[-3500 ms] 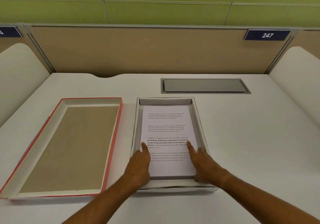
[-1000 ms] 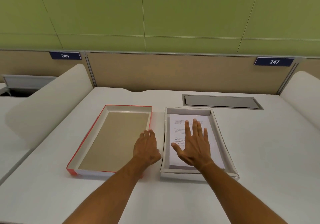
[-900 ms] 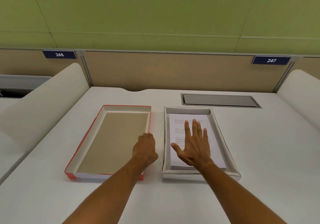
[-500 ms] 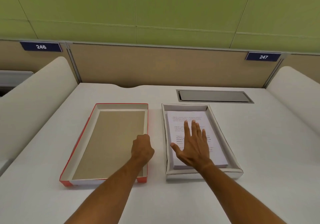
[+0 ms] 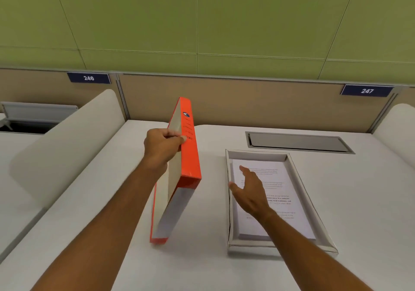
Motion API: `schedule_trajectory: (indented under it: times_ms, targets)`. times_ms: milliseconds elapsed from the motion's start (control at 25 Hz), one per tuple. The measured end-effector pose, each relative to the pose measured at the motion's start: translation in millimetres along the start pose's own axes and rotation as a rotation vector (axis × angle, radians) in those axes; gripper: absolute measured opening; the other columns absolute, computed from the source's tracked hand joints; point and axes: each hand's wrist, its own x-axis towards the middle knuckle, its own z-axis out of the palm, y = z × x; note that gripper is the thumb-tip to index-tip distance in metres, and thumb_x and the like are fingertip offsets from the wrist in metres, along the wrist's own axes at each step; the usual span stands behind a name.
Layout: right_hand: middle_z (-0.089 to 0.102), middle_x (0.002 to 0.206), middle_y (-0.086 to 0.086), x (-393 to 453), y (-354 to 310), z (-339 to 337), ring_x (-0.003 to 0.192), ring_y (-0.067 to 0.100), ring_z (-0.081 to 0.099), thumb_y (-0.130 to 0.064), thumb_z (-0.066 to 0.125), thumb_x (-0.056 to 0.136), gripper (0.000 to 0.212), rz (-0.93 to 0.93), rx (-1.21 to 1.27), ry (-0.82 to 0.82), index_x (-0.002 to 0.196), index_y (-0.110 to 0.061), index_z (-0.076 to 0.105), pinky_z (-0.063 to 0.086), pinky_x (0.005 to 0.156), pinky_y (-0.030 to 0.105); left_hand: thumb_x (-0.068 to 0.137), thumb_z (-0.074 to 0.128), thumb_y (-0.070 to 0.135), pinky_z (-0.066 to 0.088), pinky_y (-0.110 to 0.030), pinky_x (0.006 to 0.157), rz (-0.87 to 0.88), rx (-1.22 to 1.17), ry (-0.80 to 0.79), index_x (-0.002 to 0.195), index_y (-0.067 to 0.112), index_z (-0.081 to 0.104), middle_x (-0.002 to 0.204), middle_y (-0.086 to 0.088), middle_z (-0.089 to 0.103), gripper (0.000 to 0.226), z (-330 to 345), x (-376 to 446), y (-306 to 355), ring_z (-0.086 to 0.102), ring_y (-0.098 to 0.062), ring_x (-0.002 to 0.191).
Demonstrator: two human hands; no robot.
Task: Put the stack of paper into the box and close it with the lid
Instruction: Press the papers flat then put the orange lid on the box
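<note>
- Lid [image 5: 179, 173], orange outside and pale inside, stands tilted on edge at the centre of the frame, its long axis running from lower centre up toward the back panel.
- Left hand [image 5: 162, 148] grips the lid's upper long edge at centre frame, fingers closed around the rim; the hollow inside faces left, the orange top faces right toward the box.
- The lid's near lower corner looks close to the desk [image 5: 89, 200], or touching it; which one cannot be told.
- Box [image 5: 314, 205], white and open, lies flat to the right of the lid at right centre, well apart from it, its long axis nearly parallel to the lid's.
- Paper [image 5: 292, 212] lies inside the box, printed side up, so that part of the task appears done.
- Right hand [image 5: 250, 193] hovers over the paper's left part, fingers spread and holding nothing; whether it touches the sheet cannot be told.
- Judgement: the lid must swing right and tip hollow side down over the box, so the left hand leads and the right hand must clear the opening.
- Bare desk lies between lid and box and around the box.
- A grey recessed panel [image 5: 298, 142] sits just behind the box's far end, flush with the desk, so unlikely to block.
- Likely risk: the lid's rim catching a box wall if the long axes are not aligned.
</note>
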Motion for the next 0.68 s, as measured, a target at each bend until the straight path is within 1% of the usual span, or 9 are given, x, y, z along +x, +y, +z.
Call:
schedule_trajectory:
  times_ms: [120,200,240,360,440,480,560,600,680]
  targets:
    - [0.060,0.132,0.011,7,-16,5,0.114,0.026,0.059,-0.029,0.059,0.093,0.042,0.184,0.386,-0.090,0.131,-0.011,0.055,0.047,0.099,0.041,0.086,0.067,0.003,0.061,-0.032,0.077,-0.031,-0.229,-0.024,0.095,-0.003,0.069,0.098,-0.019,0.071,0.011,-21,-7,27,0.071,-0.023,0.077]
    - [0.067,0.109,0.015,9,-20,3,0.095,0.027,0.064,-0.031,0.055,0.096,0.033,0.367,0.626,-0.209,0.120,-0.008,0.060,0.054,0.087,0.042,0.090,0.062,0.006,0.061,-0.034,0.082,-0.110,-0.447,-0.091,0.109,-0.004,0.067,0.097,-0.017,0.070,0.022,-33,-16,43,0.069,-0.020,0.075]
    - [0.067,0.102,0.015,7,-19,2,0.091,0.029,0.065,-0.035,0.052,0.098,0.034,0.437,0.722,-0.294,0.117,-0.008,0.060,0.056,0.083,0.043,0.093,0.059,0.011,0.061,-0.035,0.079,-0.157,-0.531,-0.156,0.113,-0.003,0.065,0.094,-0.015,0.071,0.025,-39,-22,49,0.070,-0.021,0.075]
    - [0.069,0.113,0.018,6,-10,5,0.103,0.036,0.066,-0.045,0.046,0.098,0.044,0.532,1.010,-0.423,0.118,-0.010,0.062,0.052,0.093,0.050,0.097,0.052,0.022,0.061,-0.031,0.049,-0.242,-0.547,-0.281,0.096,0.005,0.070,0.070,-0.009,0.075,0.026,-58,-29,50,0.073,-0.019,0.057]
    - [0.069,0.123,0.018,7,-4,3,0.113,0.040,0.064,-0.043,0.045,0.099,0.044,0.527,1.164,-0.399,0.122,-0.011,0.064,0.051,0.095,0.054,0.096,0.051,0.025,0.059,-0.029,0.045,-0.256,-0.504,-0.297,0.080,0.009,0.078,0.065,-0.007,0.075,0.035,-65,-30,43,0.073,-0.018,0.052]
    - [0.070,0.123,0.017,7,-2,-1,0.113,0.040,0.065,-0.043,0.046,0.098,0.043,0.514,1.196,-0.386,0.122,-0.012,0.065,0.053,0.092,0.055,0.096,0.051,0.024,0.060,-0.030,0.045,-0.265,-0.497,-0.303,0.080,0.010,0.078,0.066,-0.007,0.075,0.035,-67,-29,36,0.073,-0.018,0.053]
    - [0.074,0.113,0.016,7,8,-14,0.100,0.039,0.071,-0.043,0.050,0.097,0.042,0.492,1.214,-0.345,0.120,-0.012,0.066,0.059,0.079,0.052,0.096,0.052,0.020,0.062,-0.032,0.053,-0.286,-0.487,-0.332,0.107,0.007,0.071,0.081,-0.010,0.075,0.026,-70,-20,18,0.074,-0.020,0.065]
    - [0.076,0.107,0.016,7,16,-23,0.092,0.038,0.073,-0.042,0.052,0.096,0.040,0.477,1.226,-0.323,0.118,-0.011,0.067,0.061,0.072,0.049,0.096,0.051,0.017,0.062,-0.033,0.058,-0.309,-0.475,-0.348,0.120,0.006,0.064,0.091,-0.012,0.073,0.029,-69,-14,8,0.074,-0.022,0.073]
    - [0.076,0.102,0.016,7,30,-42,0.085,0.037,0.074,-0.039,0.056,0.095,0.038,0.451,1.239,-0.289,0.116,-0.010,0.068,0.062,0.069,0.050,0.096,0.049,0.013,0.061,-0.033,0.063,-0.346,-0.424,-0.367,0.126,0.004,0.059,0.102,-0.014,0.069,0.033,-67,-1,-12,0.071,-0.022,0.080]
